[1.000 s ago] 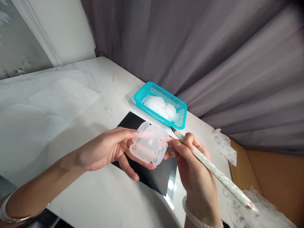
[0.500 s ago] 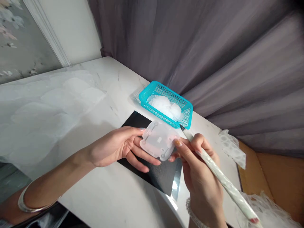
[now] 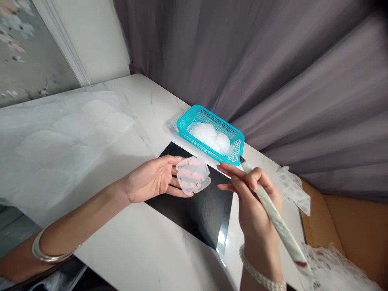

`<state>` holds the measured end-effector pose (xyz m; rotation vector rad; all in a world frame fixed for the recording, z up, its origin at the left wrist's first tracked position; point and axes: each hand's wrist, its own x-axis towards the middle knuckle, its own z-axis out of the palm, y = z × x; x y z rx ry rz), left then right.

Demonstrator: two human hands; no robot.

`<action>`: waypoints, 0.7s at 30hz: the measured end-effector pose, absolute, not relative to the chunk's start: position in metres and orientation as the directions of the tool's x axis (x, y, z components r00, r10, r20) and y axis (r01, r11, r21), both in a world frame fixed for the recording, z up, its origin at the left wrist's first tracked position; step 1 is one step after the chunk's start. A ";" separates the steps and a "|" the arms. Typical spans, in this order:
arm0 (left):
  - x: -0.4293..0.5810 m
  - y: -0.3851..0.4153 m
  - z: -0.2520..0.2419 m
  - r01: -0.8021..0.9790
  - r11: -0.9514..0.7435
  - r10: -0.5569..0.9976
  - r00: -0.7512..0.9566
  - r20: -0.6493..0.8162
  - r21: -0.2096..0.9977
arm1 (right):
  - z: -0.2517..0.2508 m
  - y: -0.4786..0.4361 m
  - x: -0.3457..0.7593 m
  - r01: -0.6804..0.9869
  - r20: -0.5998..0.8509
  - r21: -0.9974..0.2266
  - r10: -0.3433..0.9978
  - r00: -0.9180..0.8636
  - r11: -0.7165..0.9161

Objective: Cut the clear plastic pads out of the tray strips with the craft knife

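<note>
My left hand (image 3: 157, 180) holds a translucent, frosted plastic piece (image 3: 193, 175) by its left edge, thumb on top and fingers beneath. The piece has notched edges and small marks or holes. My right hand (image 3: 254, 190) grips a long pale knife-like tool (image 3: 281, 226) with a dark pointed tip and a red mark near its lower end; its index and middle fingers reach out toward the piece without touching it. Below both hands lies a glossy black sheet (image 3: 203, 218). The tool's tip is close to the near corner of a turquoise basket (image 3: 180, 123).
Inside the basket sits a pile of white translucent pieces (image 3: 209, 135). Clear plastic sheets (image 3: 60, 141) cover the marble-patterned table's left side. At right are a perforated plastic scrap (image 3: 294, 186), a cardboard box (image 3: 354, 218) and more scraps (image 3: 342, 266). A grey curtain (image 3: 227, 52) hangs behind.
The plastic piece has left my right fingers and turned, and is now in my left hand alone. My right hand has drawn slightly away to the right with the tool.
</note>
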<state>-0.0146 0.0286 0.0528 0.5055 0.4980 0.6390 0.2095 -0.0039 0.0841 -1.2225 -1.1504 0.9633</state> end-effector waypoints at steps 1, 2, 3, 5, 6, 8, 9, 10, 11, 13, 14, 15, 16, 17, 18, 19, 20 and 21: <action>-0.015 0.029 0.052 -0.426 0.695 0.656 0.705 -0.269 0.579 | 0.083 -0.001 0.212 0.019 0.113 -0.994 0.974 0.198 0.112; -0.015 0.029 0.052 -0.426 0.699 0.650 0.714 -0.262 0.575 | 0.083 0.003 0.213 -0.003 0.089 -0.996 0.976 0.198 0.092; -0.016 0.030 0.052 -0.428 0.702 0.645 0.721 -0.253 0.569 | 0.082 0.005 0.214 -0.021 0.061 -0.998 0.980 0.188 0.066; -0.016 0.031 0.052 -0.436 0.710 0.635 0.736 -0.235 0.554 | 0.081 0.009 0.213 -0.050 -0.006 -0.999 0.990 0.140 0.002; -0.017 0.031 0.052 -0.439 0.713 0.630 0.743 -0.224 0.547 | 0.080 0.010 0.212 -0.064 -0.033 -0.998 0.994 0.105 -0.027; -0.017 0.031 0.052 -0.443 0.716 0.621 0.757 -0.202 0.540 | 0.079 0.010 0.209 -0.089 -0.066 -0.994 0.997 0.037 -0.062; -0.017 0.031 0.052 -0.444 0.716 0.617 0.763 -0.191 0.539 | 0.078 0.010 0.207 -0.100 -0.073 -0.992 0.997 0.009 -0.072; -0.017 0.031 0.052 -0.446 0.716 0.615 0.768 -0.182 0.537 | 0.077 0.009 0.206 -0.111 -0.075 -0.991 0.997 -0.015 -0.076; -0.018 0.031 0.052 -0.448 0.716 0.613 0.771 -0.175 0.536 | 0.076 0.008 0.204 -0.120 -0.075 -0.990 0.997 -0.035 -0.079; -0.018 0.032 0.050 -0.450 0.718 0.608 0.777 -0.164 0.530 | 0.076 0.005 0.201 -0.128 -0.076 -0.988 0.995 -0.062 -0.083; -0.018 0.033 0.049 -0.452 0.719 0.607 0.779 -0.159 0.528 | 0.075 0.004 0.199 -0.123 -0.073 -0.989 0.995 -0.071 -0.081; -0.017 0.034 0.047 -0.456 0.716 0.610 0.777 -0.156 0.528 | 0.075 0.003 0.198 -0.113 -0.066 -0.991 0.995 -0.072 -0.074; -0.017 0.035 0.046 -0.462 0.710 0.618 0.771 -0.154 0.532 | 0.075 0.003 0.196 -0.096 -0.056 -0.993 0.996 -0.064 -0.062; -0.016 0.035 0.045 -0.471 0.697 0.634 0.758 -0.156 0.541 | 0.075 0.005 0.196 -0.073 -0.040 -0.996 0.998 -0.044 -0.043; -0.016 0.035 0.044 -0.481 0.676 0.659 0.734 -0.165 0.558 | 0.075 0.009 0.196 -0.045 -0.014 -0.999 1.000 -0.011 -0.014; -0.016 0.034 0.043 -0.488 0.648 0.692 0.697 -0.185 0.585 | 0.075 0.015 0.198 -0.016 0.027 -0.999 0.999 0.043 0.028; -0.016 0.032 0.043 -0.485 0.611 0.731 0.648 -0.212 0.625 | 0.075 0.024 0.202 0.008 0.088 -0.996 0.989 0.123 0.088; -0.019 0.030 0.044 -0.462 0.557 0.778 0.582 -0.237 0.691 | 0.075 0.037 0.207 0.030 0.149 -0.989 0.967 0.207 0.146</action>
